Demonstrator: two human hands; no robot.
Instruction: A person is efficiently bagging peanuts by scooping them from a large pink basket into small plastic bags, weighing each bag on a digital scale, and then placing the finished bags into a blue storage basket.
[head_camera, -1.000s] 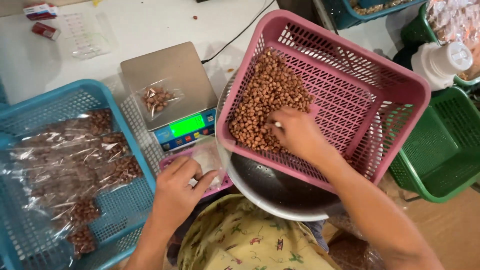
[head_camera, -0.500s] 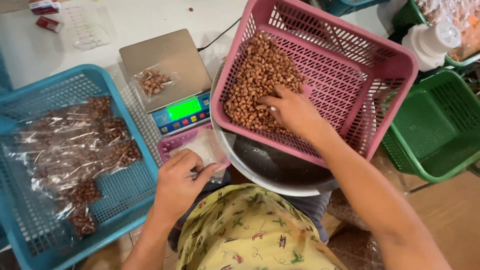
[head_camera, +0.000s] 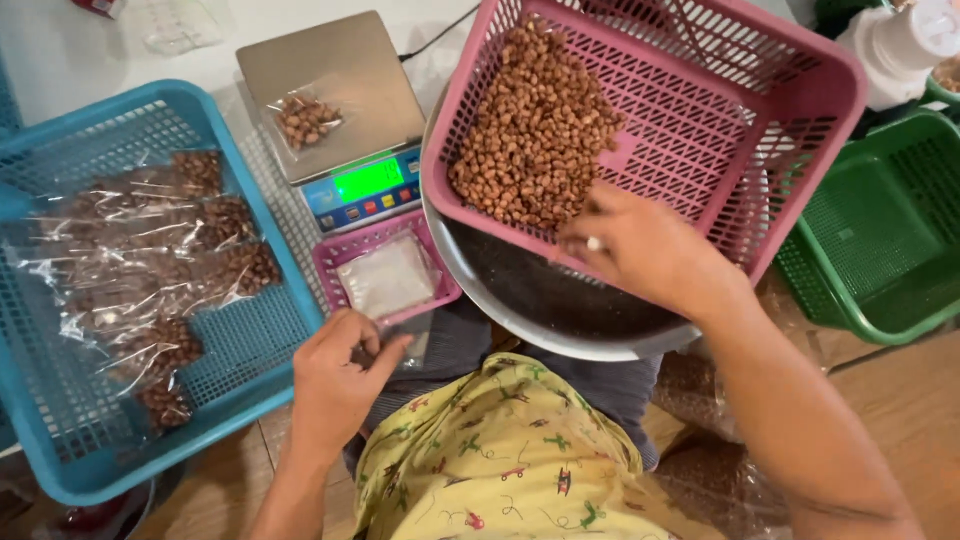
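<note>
- The person's right hand (head_camera: 640, 250) is reaching into the big pink basket (head_camera: 800, 130) in the upper right of the frame, fingers curled down at the near edge of the heap of brown peanuts (head_camera: 535, 130); whether any nuts are pinched in those fingers I cannot tell from here.
- That pink basket is sitting tilted on top of a round metal bowl (head_camera: 540, 310), whose dark inside is showing just below the basket's lower rim, in the middle of the frame.
- The left hand (head_camera: 335, 385) is lying low in the lower middle, fingers closed on a thin clear plastic bag (head_camera: 415, 345) at the near edge of a small pink tray (head_camera: 345, 255).
- The small tray is holding a stack of empty clear bags (head_camera: 385, 278) and is sitting just below the digital scale (head_camera: 335, 100), which is in the upper middle.
- On the scale's steel plate a small bag of peanuts (head_camera: 303, 118) is lying, and the green display is glowing.
- At the left of the frame a blue basket (head_camera: 250, 340) is holding several filled peanut bags (head_camera: 150, 260) piled loosely.
- A green basket (head_camera: 880, 240) is standing at the right edge, close beside the pink one.
</note>
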